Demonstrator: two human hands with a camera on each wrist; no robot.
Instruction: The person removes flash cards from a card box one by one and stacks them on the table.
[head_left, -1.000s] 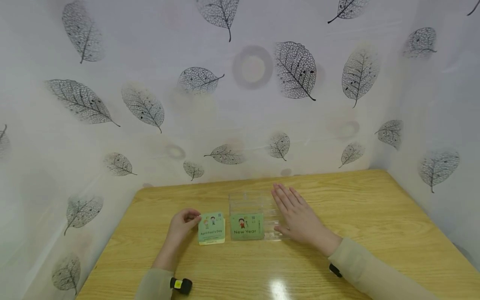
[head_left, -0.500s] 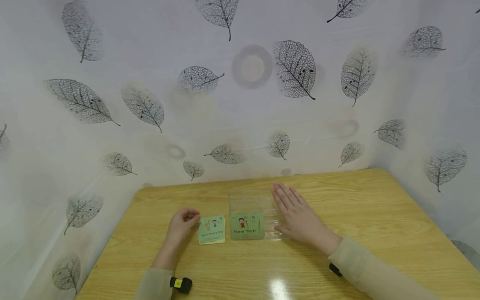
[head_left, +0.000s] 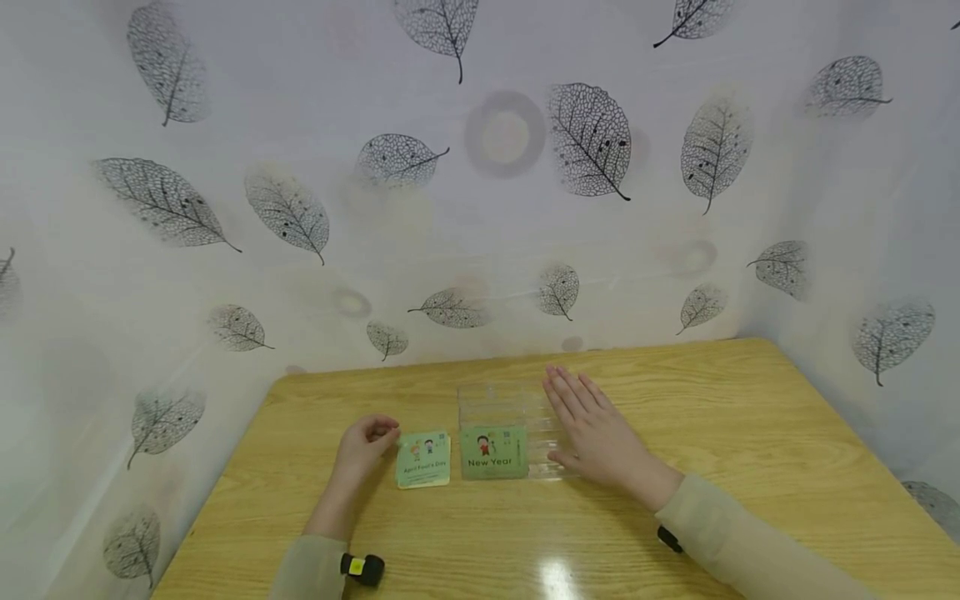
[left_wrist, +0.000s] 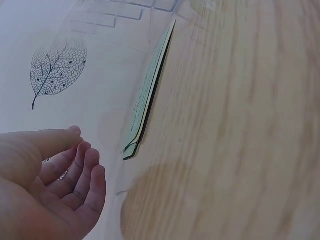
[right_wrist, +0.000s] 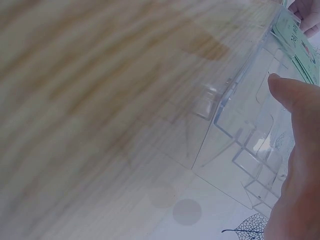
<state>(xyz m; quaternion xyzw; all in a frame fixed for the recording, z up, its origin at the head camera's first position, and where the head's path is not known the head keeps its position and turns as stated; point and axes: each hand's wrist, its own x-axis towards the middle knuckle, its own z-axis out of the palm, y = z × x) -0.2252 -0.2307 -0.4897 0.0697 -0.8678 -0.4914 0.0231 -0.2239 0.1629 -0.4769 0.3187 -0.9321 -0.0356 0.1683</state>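
Observation:
A small stack of green cards (head_left: 423,459), the top one reading "April Fool's Day", lies on the wooden table. Just left of its upper corner is my left hand (head_left: 367,443), and the left wrist view shows the thumb and fingers loosely bent, holding nothing, apart from the cards (left_wrist: 146,95). To the right of the stack sits a clear plastic box (head_left: 491,403) with raised dividers. A green "New Year" card (head_left: 495,454) lies in its front left part. My right hand (head_left: 596,433) rests on the box's right side, fingers straight and thumb spread toward the card.
The pale wooden table (head_left: 480,533) carries the cards and the box. Behind and on both sides hangs a white sheet (head_left: 337,100) printed with dark leaf skeletons. Black wrist cameras (head_left: 363,570) sit on the wrists.
The top April Fool's Day card, at first offset over the stack at my left fingertips, now lies flat on it. My left hand has let go. The right hand stays put.

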